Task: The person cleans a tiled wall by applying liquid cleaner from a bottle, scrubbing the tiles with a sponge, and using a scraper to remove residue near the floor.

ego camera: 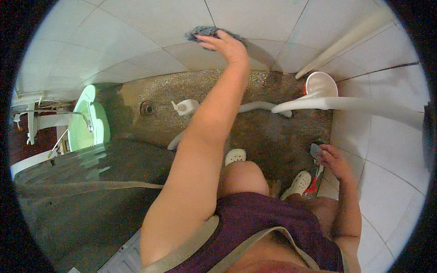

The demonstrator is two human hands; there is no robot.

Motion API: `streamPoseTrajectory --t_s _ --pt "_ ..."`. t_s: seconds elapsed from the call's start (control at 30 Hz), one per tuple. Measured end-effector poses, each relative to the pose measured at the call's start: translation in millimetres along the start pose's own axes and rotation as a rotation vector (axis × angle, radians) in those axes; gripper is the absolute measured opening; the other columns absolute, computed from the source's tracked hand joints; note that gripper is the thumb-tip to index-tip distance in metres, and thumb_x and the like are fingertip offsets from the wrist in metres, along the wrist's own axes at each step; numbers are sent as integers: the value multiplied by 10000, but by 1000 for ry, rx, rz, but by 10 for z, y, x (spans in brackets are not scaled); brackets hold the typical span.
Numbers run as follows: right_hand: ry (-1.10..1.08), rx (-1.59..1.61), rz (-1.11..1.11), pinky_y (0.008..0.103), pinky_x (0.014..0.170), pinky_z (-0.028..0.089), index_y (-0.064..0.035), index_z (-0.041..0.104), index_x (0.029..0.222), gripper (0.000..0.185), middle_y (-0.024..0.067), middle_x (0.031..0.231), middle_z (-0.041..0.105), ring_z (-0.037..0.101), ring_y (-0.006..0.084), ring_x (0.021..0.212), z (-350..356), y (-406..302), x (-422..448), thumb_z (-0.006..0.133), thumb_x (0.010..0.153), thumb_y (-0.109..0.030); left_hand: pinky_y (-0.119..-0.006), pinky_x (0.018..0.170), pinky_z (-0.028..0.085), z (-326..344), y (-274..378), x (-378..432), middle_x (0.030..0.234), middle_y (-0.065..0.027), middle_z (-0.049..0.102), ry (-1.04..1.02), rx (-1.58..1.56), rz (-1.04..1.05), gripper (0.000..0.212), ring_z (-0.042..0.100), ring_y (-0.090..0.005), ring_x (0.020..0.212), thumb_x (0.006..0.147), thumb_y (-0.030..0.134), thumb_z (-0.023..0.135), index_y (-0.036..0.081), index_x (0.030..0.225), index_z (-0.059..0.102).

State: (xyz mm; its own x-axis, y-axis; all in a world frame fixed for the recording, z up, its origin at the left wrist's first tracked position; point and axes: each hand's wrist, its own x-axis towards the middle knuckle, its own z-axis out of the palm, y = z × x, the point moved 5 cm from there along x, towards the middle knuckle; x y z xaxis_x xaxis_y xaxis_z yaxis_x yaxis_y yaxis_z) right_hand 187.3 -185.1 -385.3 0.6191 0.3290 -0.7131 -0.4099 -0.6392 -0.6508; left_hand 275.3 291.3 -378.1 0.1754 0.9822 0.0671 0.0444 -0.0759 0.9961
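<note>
My left hand (227, 47) is raised at the upper middle, pressing a dark grey scouring wad or crumpled cloth (206, 32) against the white wall tiles (177, 20). The wad is blurred, so its material is unclear. At the lower right, my right hand (334, 160) holds a small grey object (315, 151) between thumb and fingers, above the dark floor. Its exact kind cannot be told. A white pump bottle (187, 107) lies on the pebbled floor, left of my left forearm.
White hoses or pipes (307, 103) run across the right side beside a round white container (321, 85). A light green plastic tub (99, 119) stands left, near a round floor drain (146, 107). A red-ended tool (311, 188) lies beside my pale clog (300, 182). Tiled wall rises at right.
</note>
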Motion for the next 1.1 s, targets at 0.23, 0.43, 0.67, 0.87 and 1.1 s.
streamPoseTrajectory --t_s 0.23,0.43,0.67,0.87,1.1 --pt "27 62 29 265 675 460 -43 489 1138 319 73 910 599 566 146 780 -153 109 -84 491 864 -206 -429 1028 218 -851 -454 1793 1374 -241 108 205 578 49 577 237 -437 1220 901 174 344 109 1361 3" --pt "-4 -127 -76 276 647 464 -50 498 1129 315 61 879 604 557 141 749 -9 -23 -54 495 857 -209 -437 1028 204 -60 -6 143 1388 -231 -67 3 268 127 645 127 -455 1252 887 154 362 89 1349 -83" --pt "70 49 -14 297 688 467 -32 489 1134 317 71 906 600 570 164 778 -155 74 -164 484 860 -192 -601 982 112 -728 497 1120 1309 -235 269 171 833 413 449 93 -449 1263 861 136 370 -15 1280 318" --pt "6 -5 -48 288 699 467 -20 460 1151 337 95 948 585 579 163 765 -50 38 -138 470 868 -203 -389 1042 186 -339 267 332 1361 -282 -125 149 156 331 578 98 -450 1262 886 144 365 3 1350 51" --pt "-13 51 -90 309 679 478 -13 488 1123 320 91 916 576 580 174 746 -32 73 -166 493 861 -197 -453 1006 221 -494 708 800 1337 -319 -149 169 517 875 578 88 -482 1242 873 120 371 -2 1347 64"
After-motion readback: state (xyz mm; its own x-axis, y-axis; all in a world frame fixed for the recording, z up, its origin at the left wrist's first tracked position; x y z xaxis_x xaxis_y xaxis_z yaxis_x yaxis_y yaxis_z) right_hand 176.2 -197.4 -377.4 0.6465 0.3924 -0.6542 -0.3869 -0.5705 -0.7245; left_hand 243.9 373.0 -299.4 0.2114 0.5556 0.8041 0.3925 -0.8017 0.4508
